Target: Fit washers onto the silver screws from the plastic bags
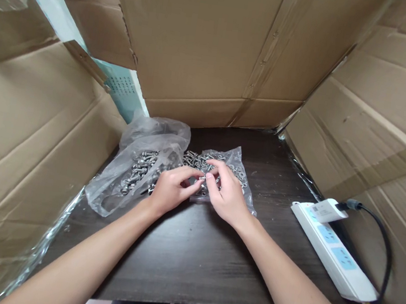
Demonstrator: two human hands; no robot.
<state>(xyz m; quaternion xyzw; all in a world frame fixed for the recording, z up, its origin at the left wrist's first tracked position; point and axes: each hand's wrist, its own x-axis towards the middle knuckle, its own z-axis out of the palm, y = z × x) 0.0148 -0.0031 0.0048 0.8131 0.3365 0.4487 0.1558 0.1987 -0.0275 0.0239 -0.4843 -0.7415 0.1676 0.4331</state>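
Note:
My left hand (177,186) is closed, with thumb and forefinger pinching a small shiny bolt (203,177). From the other side, my right hand (228,192) meets it and grips the same small piece between thumb and fingers. Fingertips cover most of it, so any nut or washer on it cannot be made out. Under and behind the hands lies a clear plastic bag (249,199) with loose bolts (190,159) and washers (241,176) on it. Left of my left hand, a larger clear bag (102,193) holds many metal bolts (140,171).
The dark wooden table (187,260) is walled by cardboard (204,36) at the back and both sides. On the right lies a white power strip (339,256) with a white adapter (325,210) and a black cable (384,233) plugged in.

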